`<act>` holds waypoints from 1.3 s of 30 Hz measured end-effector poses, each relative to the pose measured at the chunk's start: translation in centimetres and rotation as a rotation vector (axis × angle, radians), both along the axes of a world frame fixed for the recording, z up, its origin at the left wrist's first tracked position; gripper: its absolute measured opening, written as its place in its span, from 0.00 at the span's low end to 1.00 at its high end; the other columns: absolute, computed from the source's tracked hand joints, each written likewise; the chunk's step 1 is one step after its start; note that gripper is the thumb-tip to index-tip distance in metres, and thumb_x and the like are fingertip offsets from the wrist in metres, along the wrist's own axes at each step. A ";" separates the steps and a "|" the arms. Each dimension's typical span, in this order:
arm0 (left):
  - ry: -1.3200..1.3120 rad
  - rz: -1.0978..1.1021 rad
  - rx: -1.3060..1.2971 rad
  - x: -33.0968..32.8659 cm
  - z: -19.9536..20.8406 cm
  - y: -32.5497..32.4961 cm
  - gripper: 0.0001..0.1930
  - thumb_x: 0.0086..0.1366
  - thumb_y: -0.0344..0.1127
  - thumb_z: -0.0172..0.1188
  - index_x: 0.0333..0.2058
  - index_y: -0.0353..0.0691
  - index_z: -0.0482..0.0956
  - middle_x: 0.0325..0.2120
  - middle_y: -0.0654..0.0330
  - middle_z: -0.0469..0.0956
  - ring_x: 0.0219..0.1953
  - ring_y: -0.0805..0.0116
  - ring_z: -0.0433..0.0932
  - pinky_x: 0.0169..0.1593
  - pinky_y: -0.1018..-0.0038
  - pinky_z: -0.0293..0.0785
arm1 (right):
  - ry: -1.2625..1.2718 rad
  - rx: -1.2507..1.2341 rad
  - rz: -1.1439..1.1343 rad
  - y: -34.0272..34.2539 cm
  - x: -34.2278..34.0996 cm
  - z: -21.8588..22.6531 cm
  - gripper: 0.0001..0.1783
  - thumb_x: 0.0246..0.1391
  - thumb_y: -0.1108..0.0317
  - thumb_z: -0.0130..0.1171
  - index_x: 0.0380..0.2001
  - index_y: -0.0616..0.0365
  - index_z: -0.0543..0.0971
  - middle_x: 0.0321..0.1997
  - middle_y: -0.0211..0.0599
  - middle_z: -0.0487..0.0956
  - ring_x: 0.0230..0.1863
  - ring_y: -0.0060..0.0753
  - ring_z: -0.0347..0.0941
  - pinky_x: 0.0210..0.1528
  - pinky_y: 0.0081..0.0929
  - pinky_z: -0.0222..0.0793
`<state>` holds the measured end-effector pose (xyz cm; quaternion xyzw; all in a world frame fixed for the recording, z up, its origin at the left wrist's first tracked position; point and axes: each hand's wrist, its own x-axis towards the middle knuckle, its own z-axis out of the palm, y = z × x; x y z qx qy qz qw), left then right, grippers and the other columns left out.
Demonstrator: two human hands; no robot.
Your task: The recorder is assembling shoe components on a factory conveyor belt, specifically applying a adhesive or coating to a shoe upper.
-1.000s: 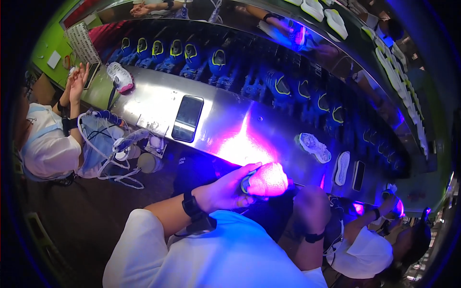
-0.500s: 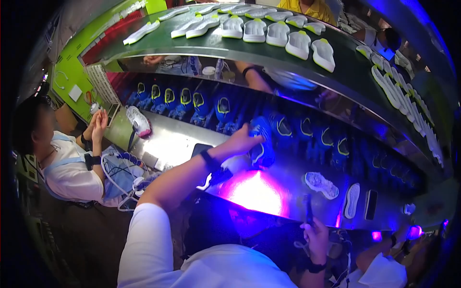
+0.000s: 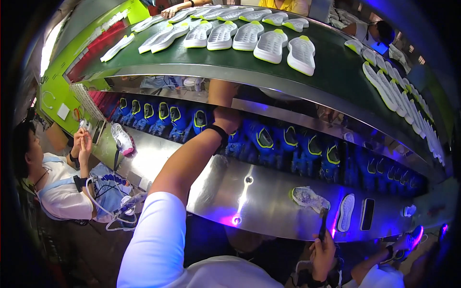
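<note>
My left arm stretches forward over the metal bench [image 3: 269,197], and my left hand [image 3: 227,119] is at the row of blue shoes under the raised shelf. One blue shoe [image 3: 232,144] shows just below that hand; my fingers are hidden, so their grip cannot be made out. My right hand [image 3: 322,252] is closed round a dark, slim-handled brush [image 3: 323,224], held upright at the bench's near edge. The brush tip overlaps the end of a whitish shoe sole [image 3: 309,198] lying on the bench. Beside it lies a second white sole [image 3: 345,212].
A phone [image 3: 367,214] lies right of the soles. White soles with yellow-green tips [image 3: 248,36] line the green raised surface [image 3: 158,55]. A white shoe [image 3: 122,139] stands at the bench's left. Co-workers sit left [image 3: 62,192] and right [image 3: 379,271].
My left hand has moved forward from over the bench, where it held a blue shoe, into the row. The bright pink glow has mostly faded. The brush has come nearer the whitish sole.
</note>
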<state>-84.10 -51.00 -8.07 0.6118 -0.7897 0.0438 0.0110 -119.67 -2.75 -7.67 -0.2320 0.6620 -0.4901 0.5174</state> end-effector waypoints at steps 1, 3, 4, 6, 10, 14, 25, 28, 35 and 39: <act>0.026 -0.137 -0.205 -1.2 0.0 0.1 0.31 0.63 0.65 0.59 0.49 0.43 0.85 0.39 0.50 0.86 0.44 0.51 0.85 0.49 0.57 0.80 | -0.004 -0.026 -0.012 0.0 -0.1 -1.2 0.26 0.65 0.77 0.57 0.66 0.60 0.71 0.44 0.37 0.82 0.22 0.15 0.69 0.20 0.13 0.62; 0.011 -0.240 0.008 -7.0 3.3 4.7 0.38 0.57 0.65 0.67 0.55 0.40 0.81 0.47 0.43 0.82 0.49 0.44 0.82 0.52 0.54 0.79 | 0.009 0.016 -0.058 -0.5 0.6 -1.5 0.26 0.65 0.77 0.56 0.66 0.60 0.71 0.44 0.36 0.82 0.23 0.15 0.69 0.21 0.13 0.62; 0.003 -0.239 0.004 -8.1 2.5 6.6 0.38 0.57 0.65 0.67 0.55 0.40 0.81 0.47 0.43 0.82 0.49 0.44 0.82 0.52 0.54 0.79 | 0.012 0.039 -0.069 -1.0 1.2 -1.6 0.26 0.64 0.78 0.56 0.66 0.59 0.72 0.43 0.34 0.82 0.23 0.15 0.68 0.22 0.14 0.62; 0.146 -0.133 0.084 -9.8 0.8 9.4 0.49 0.46 0.60 0.76 0.63 0.37 0.72 0.57 0.35 0.72 0.55 0.38 0.76 0.55 0.52 0.78 | 0.003 0.006 -0.046 -1.6 2.3 -2.1 0.27 0.64 0.78 0.56 0.66 0.58 0.72 0.43 0.34 0.82 0.24 0.14 0.69 0.22 0.14 0.62; 0.198 -0.175 0.092 -9.4 -1.0 8.5 0.56 0.36 0.49 0.80 0.66 0.37 0.67 0.59 0.36 0.67 0.59 0.35 0.68 0.61 0.51 0.74 | 0.018 -0.052 -0.028 -2.4 3.2 -1.5 0.27 0.65 0.78 0.56 0.67 0.60 0.71 0.44 0.34 0.83 0.25 0.15 0.70 0.24 0.15 0.64; 0.292 -0.239 0.015 -8.0 1.1 7.5 0.54 0.35 0.47 0.80 0.65 0.37 0.69 0.62 0.37 0.65 0.64 0.32 0.63 0.66 0.49 0.68 | 0.003 -0.086 -0.027 -1.1 3.3 -2.0 0.27 0.65 0.79 0.57 0.67 0.63 0.70 0.44 0.34 0.83 0.27 0.16 0.71 0.28 0.16 0.68; -0.058 -0.247 -0.019 -11.8 0.6 7.6 0.61 0.38 0.50 0.81 0.69 0.35 0.57 0.64 0.38 0.63 0.67 0.36 0.62 0.69 0.45 0.61 | 0.006 -0.091 -0.021 0.1 1.6 -3.3 0.25 0.64 0.80 0.56 0.64 0.63 0.73 0.42 0.35 0.83 0.28 0.17 0.73 0.31 0.17 0.72; 0.095 -0.411 0.103 -16.2 -0.3 8.0 0.60 0.39 0.55 0.81 0.67 0.35 0.60 0.64 0.40 0.64 0.68 0.39 0.62 0.69 0.44 0.61 | 0.041 -0.142 -0.022 0.1 0.8 -2.6 0.24 0.63 0.79 0.56 0.63 0.64 0.73 0.42 0.34 0.84 0.29 0.17 0.74 0.31 0.18 0.72; 0.262 -0.233 0.028 -18.8 -3.2 8.9 0.52 0.41 0.50 0.80 0.64 0.36 0.67 0.60 0.38 0.67 0.62 0.35 0.66 0.64 0.51 0.70 | 0.036 -0.095 -0.082 2.1 0.5 -1.1 0.21 0.62 0.79 0.60 0.58 0.64 0.77 0.39 0.33 0.85 0.27 0.15 0.74 0.27 0.17 0.70; 0.348 -0.359 0.221 -15.8 3.6 15.8 0.51 0.40 0.46 0.79 0.64 0.37 0.66 0.60 0.39 0.66 0.62 0.35 0.67 0.66 0.51 0.69 | 0.016 -0.071 -0.083 3.8 -0.1 -2.1 0.20 0.62 0.77 0.62 0.57 0.64 0.78 0.41 0.33 0.85 0.28 0.15 0.75 0.28 0.17 0.70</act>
